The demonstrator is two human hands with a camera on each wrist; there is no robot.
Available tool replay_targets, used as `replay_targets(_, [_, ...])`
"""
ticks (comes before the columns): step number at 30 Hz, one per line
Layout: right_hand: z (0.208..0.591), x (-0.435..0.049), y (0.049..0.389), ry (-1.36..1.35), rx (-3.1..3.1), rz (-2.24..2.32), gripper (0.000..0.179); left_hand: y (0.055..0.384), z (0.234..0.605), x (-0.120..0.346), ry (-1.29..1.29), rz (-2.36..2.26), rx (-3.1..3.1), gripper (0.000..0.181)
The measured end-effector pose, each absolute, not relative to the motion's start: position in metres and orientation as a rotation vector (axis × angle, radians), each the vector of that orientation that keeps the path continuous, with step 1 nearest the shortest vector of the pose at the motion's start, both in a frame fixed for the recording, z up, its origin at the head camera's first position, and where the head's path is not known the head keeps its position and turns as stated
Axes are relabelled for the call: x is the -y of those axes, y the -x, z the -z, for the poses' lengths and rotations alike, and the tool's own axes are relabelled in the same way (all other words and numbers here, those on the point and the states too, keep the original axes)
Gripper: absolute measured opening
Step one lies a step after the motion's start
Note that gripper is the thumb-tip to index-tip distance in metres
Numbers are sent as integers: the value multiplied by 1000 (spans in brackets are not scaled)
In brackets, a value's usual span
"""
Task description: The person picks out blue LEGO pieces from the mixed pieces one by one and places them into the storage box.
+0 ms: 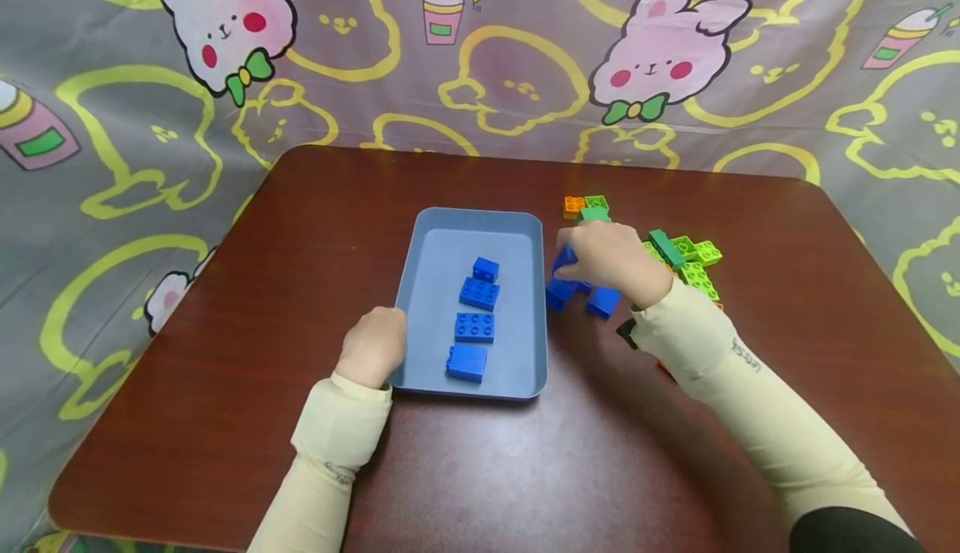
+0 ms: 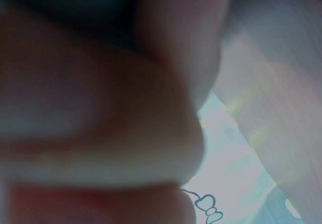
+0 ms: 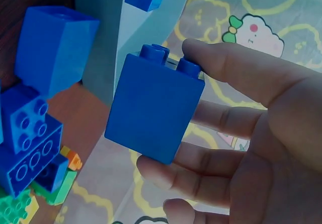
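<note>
My right hand [image 1: 613, 260] is just right of the blue-grey tray [image 1: 519, 311]. Thumb and fingertips pinch a blue toy building block [image 3: 155, 108], its studs toward the thumb in the right wrist view. More blue building blocks [image 1: 602, 302] lie beneath and beside this hand, partly covered by it. At the tray's near left side, my left hand [image 1: 375, 346] grips the rim with curled fingers; the left wrist view of it is dark and blurred. Inside the tray, several blue blocks [image 1: 475, 327] stand in a rough column.
Right of the right hand lies a loose pile of light green blocks [image 1: 699, 278] and a dark green block [image 1: 666, 248]. An orange block [image 1: 573, 206] sits behind the hand. The brown table [image 1: 315, 228] meets a patterned cloth [image 1: 510, 62] at the back.
</note>
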State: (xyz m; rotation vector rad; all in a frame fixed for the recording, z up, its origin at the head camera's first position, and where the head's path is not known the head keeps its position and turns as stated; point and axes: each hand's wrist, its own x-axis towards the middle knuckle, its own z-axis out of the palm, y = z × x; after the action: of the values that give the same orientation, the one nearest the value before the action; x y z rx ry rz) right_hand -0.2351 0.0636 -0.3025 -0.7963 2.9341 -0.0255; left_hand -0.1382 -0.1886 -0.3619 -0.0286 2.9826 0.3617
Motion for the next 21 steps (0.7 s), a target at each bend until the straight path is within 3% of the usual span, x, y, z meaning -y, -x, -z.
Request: replay_targets(21, [296, -21, 248, 953, -3035, 35, 37, 140, 363, 189, 22, -346, -3005, 24])
